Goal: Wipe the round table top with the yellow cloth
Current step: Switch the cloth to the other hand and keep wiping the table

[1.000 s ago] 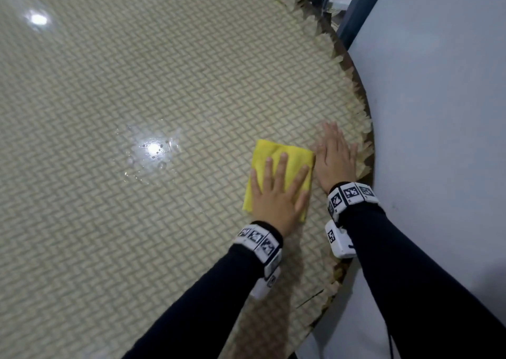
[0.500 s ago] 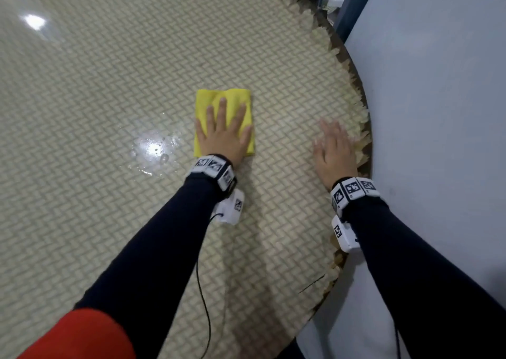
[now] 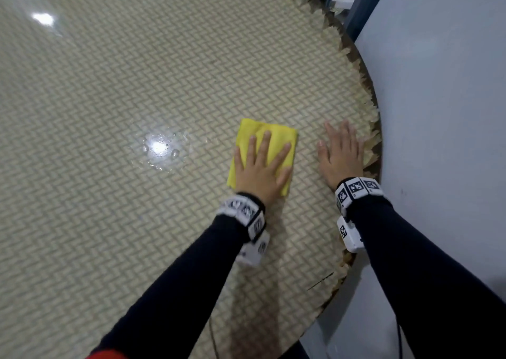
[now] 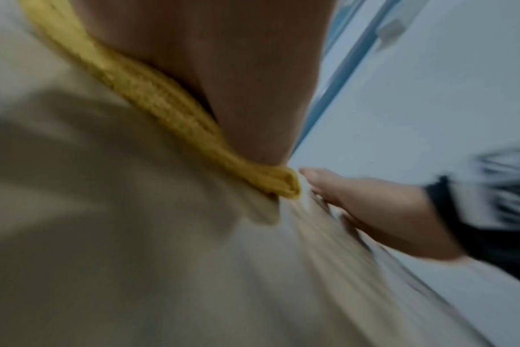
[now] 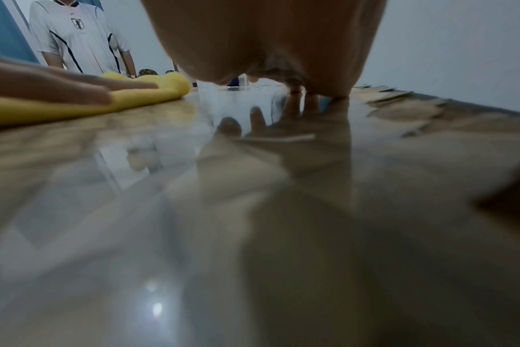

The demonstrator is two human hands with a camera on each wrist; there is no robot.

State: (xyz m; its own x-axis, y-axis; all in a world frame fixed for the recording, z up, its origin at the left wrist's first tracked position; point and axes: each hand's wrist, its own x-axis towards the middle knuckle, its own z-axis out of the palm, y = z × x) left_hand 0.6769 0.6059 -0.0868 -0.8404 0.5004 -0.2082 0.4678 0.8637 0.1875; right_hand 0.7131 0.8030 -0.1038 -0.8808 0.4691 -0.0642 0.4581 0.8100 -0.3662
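Observation:
A folded yellow cloth (image 3: 278, 135) lies on the round table top (image 3: 137, 71), whose glossy surface shows a woven straw pattern. My left hand (image 3: 261, 164) presses flat on the cloth with its fingers spread and straight. The left wrist view shows the cloth (image 4: 163, 101) squeezed under my palm, blurred by motion. A short way to the right, my right hand (image 3: 341, 153) rests flat on the table near its rim, touching no cloth. From the right wrist view the cloth (image 5: 74, 105) sits at the left under the left hand's fingers (image 5: 59, 91).
A wet, shiny patch with droplets (image 3: 160, 149) lies left of the cloth. The table's frayed rim (image 3: 373, 128) curves close to a pale wall (image 3: 438, 112). A blue post (image 3: 364, 5) stands at the back. A person in a white shirt (image 5: 80, 40) stands beyond the table.
My left hand slid the cloth away to the upper left, then back toward me and to the right, nearer the right hand. The right hand stayed planted near the rim.

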